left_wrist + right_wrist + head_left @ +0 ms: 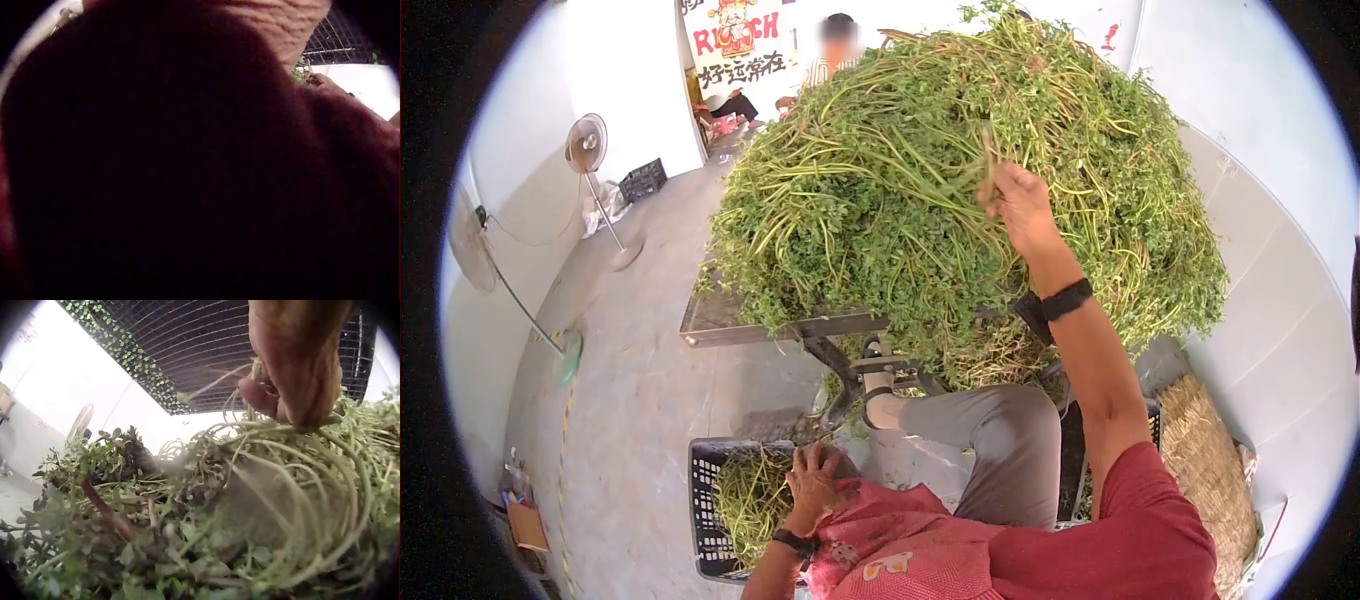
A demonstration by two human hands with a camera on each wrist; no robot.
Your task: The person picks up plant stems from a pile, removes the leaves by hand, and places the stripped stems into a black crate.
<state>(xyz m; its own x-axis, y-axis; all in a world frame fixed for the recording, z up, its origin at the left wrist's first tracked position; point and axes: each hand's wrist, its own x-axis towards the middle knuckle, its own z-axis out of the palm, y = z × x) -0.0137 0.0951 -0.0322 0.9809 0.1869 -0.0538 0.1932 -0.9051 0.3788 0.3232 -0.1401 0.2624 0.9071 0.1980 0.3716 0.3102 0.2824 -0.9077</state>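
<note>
A large heap of leafy green stems (870, 190) covers the table in the head view. My right hand (1020, 205) is over the heap's right half and grips a few stems (988, 150) by their ends. In the right wrist view the curled fingers (259, 397) hold the pale stems, which loop down into the leaves. My left hand (815, 487) lies with fingers spread at the left knee, beside a black crate (705, 500) of cut stems (750, 510). Dark cloth and a strip of wrinkled skin (287, 28) fill most of the left wrist view.
The metal table edge (740, 335) runs below the heap, with a dark leg (830, 370) under it. Two standing fans, one with a pole (605, 215), are at left. A straw mat (1200, 460) lies at right. Another person (835, 50) is behind the heap.
</note>
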